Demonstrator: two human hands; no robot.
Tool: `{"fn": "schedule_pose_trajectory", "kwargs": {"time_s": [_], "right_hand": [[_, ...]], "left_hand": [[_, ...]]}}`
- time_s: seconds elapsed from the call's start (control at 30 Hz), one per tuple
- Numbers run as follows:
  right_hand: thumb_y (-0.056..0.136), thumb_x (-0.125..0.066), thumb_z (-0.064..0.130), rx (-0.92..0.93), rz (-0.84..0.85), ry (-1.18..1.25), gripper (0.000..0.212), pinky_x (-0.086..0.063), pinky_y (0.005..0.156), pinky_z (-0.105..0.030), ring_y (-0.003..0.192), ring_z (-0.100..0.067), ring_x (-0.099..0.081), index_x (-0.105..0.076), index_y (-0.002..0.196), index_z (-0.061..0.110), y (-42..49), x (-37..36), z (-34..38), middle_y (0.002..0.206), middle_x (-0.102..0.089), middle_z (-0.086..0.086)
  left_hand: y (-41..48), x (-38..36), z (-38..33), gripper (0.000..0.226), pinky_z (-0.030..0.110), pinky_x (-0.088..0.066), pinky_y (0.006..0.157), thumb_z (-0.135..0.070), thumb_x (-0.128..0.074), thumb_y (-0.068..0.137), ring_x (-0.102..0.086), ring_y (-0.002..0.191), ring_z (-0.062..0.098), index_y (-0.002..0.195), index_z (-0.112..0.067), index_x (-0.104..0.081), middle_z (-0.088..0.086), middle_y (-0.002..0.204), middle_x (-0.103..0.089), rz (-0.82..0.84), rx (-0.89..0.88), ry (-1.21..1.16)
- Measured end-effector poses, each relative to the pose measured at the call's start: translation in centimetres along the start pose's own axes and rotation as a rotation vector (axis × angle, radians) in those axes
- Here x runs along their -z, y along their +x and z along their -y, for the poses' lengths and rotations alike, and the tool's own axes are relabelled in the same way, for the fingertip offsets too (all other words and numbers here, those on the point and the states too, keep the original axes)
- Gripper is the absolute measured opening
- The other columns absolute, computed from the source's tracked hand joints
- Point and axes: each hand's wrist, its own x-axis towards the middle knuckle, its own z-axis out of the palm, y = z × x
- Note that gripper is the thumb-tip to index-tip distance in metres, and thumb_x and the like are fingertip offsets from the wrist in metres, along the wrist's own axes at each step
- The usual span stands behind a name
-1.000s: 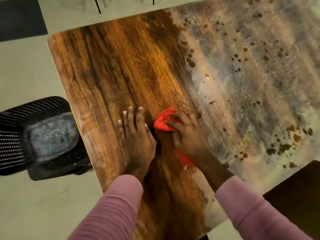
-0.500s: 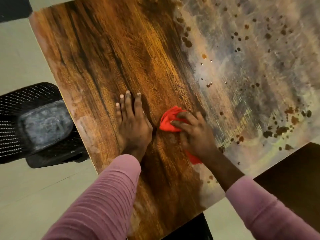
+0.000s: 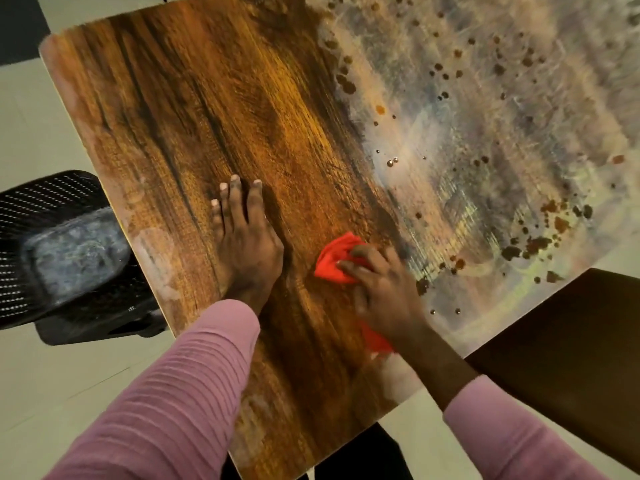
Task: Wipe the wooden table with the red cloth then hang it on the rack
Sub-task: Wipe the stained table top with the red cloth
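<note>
The wooden table [image 3: 214, 109] fills most of the view. Its left half is dark, clean wood; its right half is pale and smeared, with many dark drops and spots [image 3: 533, 244]. A bunched red cloth [image 3: 334, 259] lies on the table near the front. My right hand [image 3: 382, 289] lies on top of it with fingers curled over the cloth, and a red end sticks out under the wrist. My left hand [image 3: 242, 244] rests flat on the wood to the left of the cloth, fingers straight. No rack is in view.
A black mesh office chair [image 3: 65, 258] stands on the pale floor just left of the table's edge. A dark brown surface [image 3: 571, 358] adjoins the table's front right corner.
My right hand has slid the red cloth a little toward the table's front and right. My left hand has stayed flat on the wood. The view has shifted slightly.
</note>
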Motion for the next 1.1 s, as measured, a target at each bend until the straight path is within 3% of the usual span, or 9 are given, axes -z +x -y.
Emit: {"fn": "schedule_pose_trajectory", "kwargs": {"time_s": [0.1,0.17,0.27,0.43,0.63,0.7,0.93,1.0,1.1], "right_hand": [[0.074,-0.043,0.019,-0.346,-0.116,-0.025,0.047,-0.052,0.076,-0.041,0.101,-0.030,-0.049,-0.069,0.113,0.023,1.5,1.1,-3.3,0.122,-0.058,-0.001],[0.075,-0.047,0.016,-0.443,-0.135,-0.025,0.047,-0.050,0.079,-0.039,0.102,-0.028,-0.046,-0.068,0.116,0.025,1.5,1.1,-2.9,0.123,-0.056,0.001],[0.074,-0.051,0.016,-0.275,-0.119,0.000,0.045,-0.044,0.074,-0.030,0.101,-0.026,-0.044,-0.069,0.113,0.027,-1.1,0.1,0.4,0.120,-0.057,0.004],[0.075,-0.041,0.025,0.088,0.028,-0.010,0.046,-0.046,0.063,-0.032,0.095,-0.022,-0.046,-0.068,0.113,0.028,-6.3,-0.4,0.7,0.120,-0.058,0.004],[0.075,-0.050,0.015,-0.337,-0.169,0.006,0.044,-0.045,0.080,-0.039,0.099,-0.028,-0.048,-0.070,0.112,0.027,-4.3,0.8,-3.2,0.119,-0.059,0.001],[0.072,-0.056,0.013,-0.328,-0.188,0.034,0.044,-0.044,0.079,-0.037,0.097,-0.028,-0.048,-0.070,0.111,0.029,-5.3,0.0,-1.2,0.117,-0.059,0.002],[0.077,-0.048,0.024,0.088,0.031,0.117,0.040,-0.045,0.068,-0.030,0.101,-0.022,-0.048,-0.071,0.110,0.027,-12.8,-1.5,1.8,0.121,-0.058,0.004],[0.077,-0.044,0.025,0.042,-0.001,0.105,0.044,-0.044,0.072,-0.031,0.102,-0.021,-0.046,-0.068,0.114,0.026,-12.3,-0.8,-1.0,0.123,-0.057,0.001],[0.076,-0.045,0.019,-0.245,-0.155,0.122,0.046,-0.047,0.082,-0.039,0.108,-0.030,-0.047,-0.068,0.116,0.021,-11.0,0.6,-5.6,0.124,-0.055,-0.006]], "left_hand": [[-0.5,0.4,-0.1,0.053,0.047,-0.008,0.122,-0.013,-0.038,0.095,-0.013,0.150,0.031,0.148,-0.014,-0.034,0.015,0.159,-0.025,-0.029,-0.023,-0.031],[-1.9,0.6,-0.7,0.052,0.048,-0.009,0.122,-0.018,-0.031,0.095,-0.015,0.149,0.030,0.147,-0.014,-0.035,0.015,0.158,-0.027,-0.051,-0.032,-0.049],[-5.9,0.3,-2.1,0.051,0.051,-0.014,0.121,-0.017,-0.031,0.095,-0.020,0.148,0.031,0.145,-0.012,-0.039,0.015,0.156,-0.033,-0.070,0.020,-0.115],[-9.2,-1.0,-2.2,0.049,0.051,-0.017,0.120,-0.014,-0.034,0.097,-0.022,0.147,0.034,0.146,-0.011,-0.037,0.018,0.156,-0.031,-0.053,0.030,-0.109],[-9.2,-1.4,-2.8,0.050,0.047,-0.010,0.122,-0.017,-0.035,0.100,-0.014,0.149,0.032,0.150,-0.013,-0.031,0.018,0.160,-0.023,-0.045,0.009,-0.043],[-9.2,-1.5,-2.7,0.049,0.046,-0.008,0.122,-0.018,-0.033,0.101,-0.013,0.150,0.032,0.150,-0.013,-0.031,0.018,0.160,-0.023,-0.053,0.010,-0.041],[-9.6,-1.5,-2.8,0.051,0.046,-0.009,0.122,-0.018,-0.034,0.099,-0.016,0.149,0.032,0.149,-0.012,-0.033,0.017,0.159,-0.025,-0.067,-0.001,-0.004],[-9.4,-1.4,-2.9,0.051,0.045,-0.007,0.122,-0.019,-0.033,0.100,-0.013,0.150,0.031,0.150,-0.012,-0.031,0.017,0.160,-0.024,-0.049,0.000,-0.005],[-9.3,-1.2,-2.8,0.050,0.043,-0.004,0.123,-0.020,-0.029,0.101,-0.012,0.150,0.030,0.151,-0.013,-0.029,0.016,0.160,-0.022,-0.045,-0.003,0.004]]}}
